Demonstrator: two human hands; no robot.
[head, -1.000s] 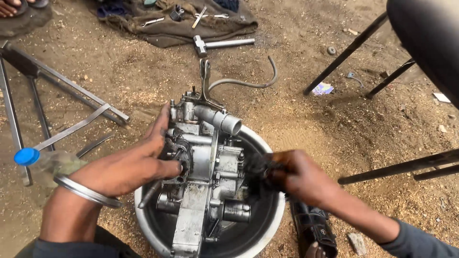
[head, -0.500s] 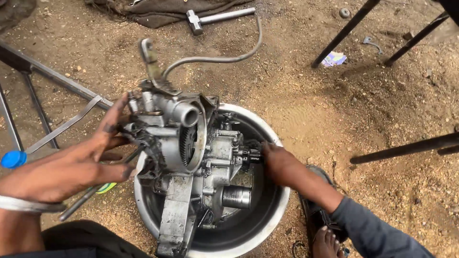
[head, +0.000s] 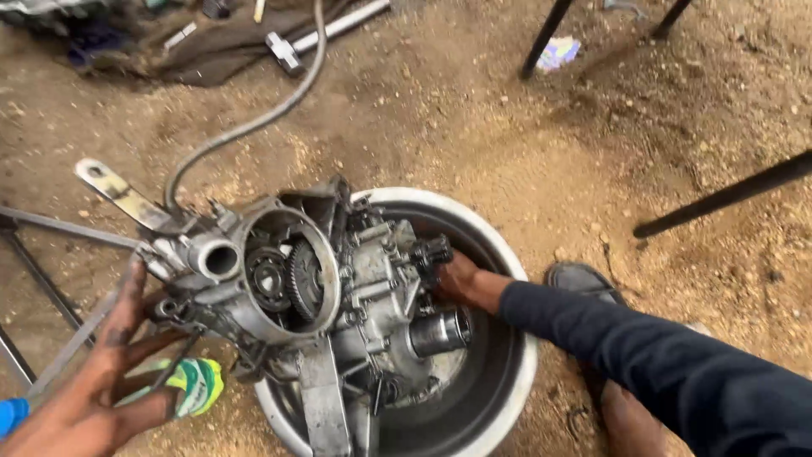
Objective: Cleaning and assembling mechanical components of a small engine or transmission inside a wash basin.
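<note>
I see a greasy engine (head: 313, 296) tilted over the rim of a round metal basin (head: 507, 338) that sits on bare, sandy dirt ground (head: 507, 152) strewn with pebbles and small scraps. My left hand (head: 101, 372) is at the lower left, its blackened fingers spread and pressing against the engine's left end, open rather than closed around anything. My right hand (head: 461, 279), in a dark sleeve, reaches into the basin and sits against the engine's right side; its fingers are hidden behind the casing, so I cannot tell whether they grip. The engine's open round housing shows gears inside and faces up toward me. A grey hose (head: 245, 127) curves away from the engine across the dirt toward a dark cloth (head: 169, 59) at the top, where a hammer (head: 321, 30) lies. A thin metal frame (head: 51, 271) stands at the left, and dark metal legs (head: 719, 195) cross the right side. A green and white rag (head: 199, 385) lies near my left hand.
</note>
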